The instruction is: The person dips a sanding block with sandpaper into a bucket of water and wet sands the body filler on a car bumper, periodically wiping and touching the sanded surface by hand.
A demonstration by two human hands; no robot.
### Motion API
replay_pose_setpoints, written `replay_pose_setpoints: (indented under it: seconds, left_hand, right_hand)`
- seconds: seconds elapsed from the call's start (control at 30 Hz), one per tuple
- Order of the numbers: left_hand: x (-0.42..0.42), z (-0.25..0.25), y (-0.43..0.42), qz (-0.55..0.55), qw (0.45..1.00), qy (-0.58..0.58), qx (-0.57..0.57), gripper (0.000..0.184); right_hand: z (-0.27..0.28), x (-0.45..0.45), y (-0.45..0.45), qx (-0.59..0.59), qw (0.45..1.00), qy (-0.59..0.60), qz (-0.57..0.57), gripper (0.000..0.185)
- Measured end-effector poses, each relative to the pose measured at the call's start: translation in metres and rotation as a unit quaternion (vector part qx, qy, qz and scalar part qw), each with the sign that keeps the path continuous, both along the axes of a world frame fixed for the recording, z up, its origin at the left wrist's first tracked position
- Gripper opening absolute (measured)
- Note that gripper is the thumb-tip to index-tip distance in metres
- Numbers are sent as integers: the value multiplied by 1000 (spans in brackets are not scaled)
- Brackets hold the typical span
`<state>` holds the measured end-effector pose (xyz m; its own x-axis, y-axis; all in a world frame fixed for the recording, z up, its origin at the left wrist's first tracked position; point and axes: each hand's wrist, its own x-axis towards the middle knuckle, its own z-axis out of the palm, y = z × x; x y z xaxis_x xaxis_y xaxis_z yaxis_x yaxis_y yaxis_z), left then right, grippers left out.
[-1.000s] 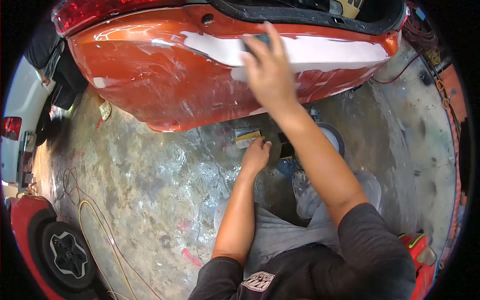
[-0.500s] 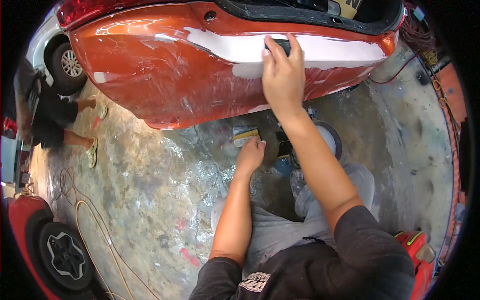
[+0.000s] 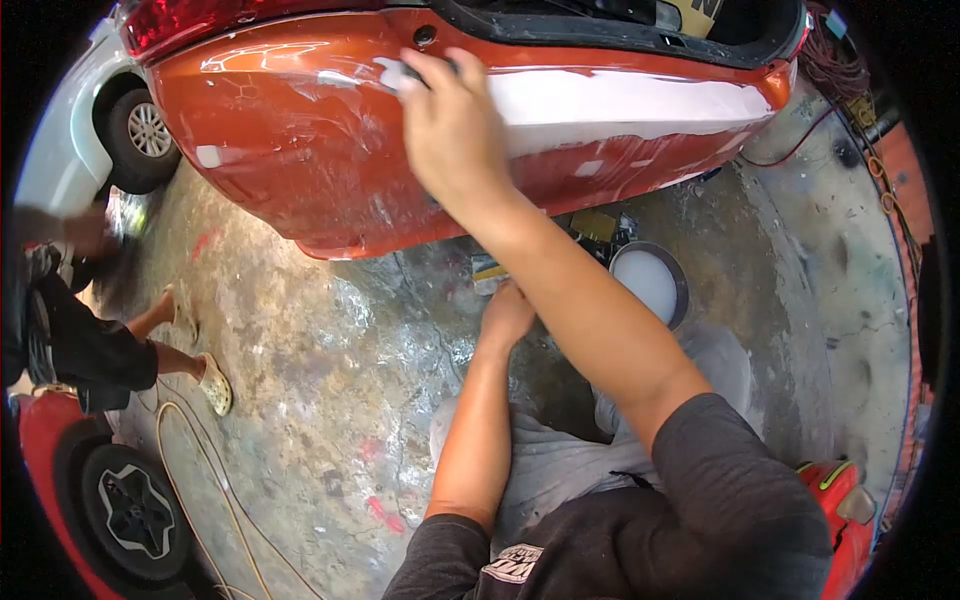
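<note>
The orange car bumper (image 3: 290,150) spans the top of the view, with a white coated band (image 3: 640,100) along its upper part. My right hand (image 3: 455,130) is closed on a small dark block (image 3: 452,66), mostly covered by the fingers, against the bumper at the band's left end. Low over the floor, my left hand (image 3: 508,315) has its fingers closed at the edge of a flat yellow-and-grey piece (image 3: 488,270). My right forearm hides part of that hand and piece. Beside it stands a round bucket (image 3: 682,285) holding cloudy whitish liquid.
Another person's legs (image 3: 110,350) are at the left, near a white car (image 3: 60,150). A red vehicle's wheel (image 3: 135,510) is at lower left, with a thin hose (image 3: 190,470) on the wet concrete floor (image 3: 300,350). Small dark items (image 3: 600,225) lie by the bucket.
My right hand has slid left along the bumper with the dark block, from the middle of the white band to its left end. The other person has stepped nearer.
</note>
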<state>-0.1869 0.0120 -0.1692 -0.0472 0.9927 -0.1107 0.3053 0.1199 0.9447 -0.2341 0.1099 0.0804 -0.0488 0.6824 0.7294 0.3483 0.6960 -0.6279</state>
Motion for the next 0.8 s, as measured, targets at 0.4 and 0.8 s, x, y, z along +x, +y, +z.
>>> replay_pose_setpoints:
  seconds: [0.4, 0.8]
  left_hand:
    - [9, -33, 16, -28, 997, 64, -20, 51]
    - [29, -68, 22, -35, 992, 94, 79, 48]
  right_hand:
    - [7, 26, 16, -35, 990, -131, -26, 34]
    - [-3, 40, 1, 13, 994, -106, -5, 33]
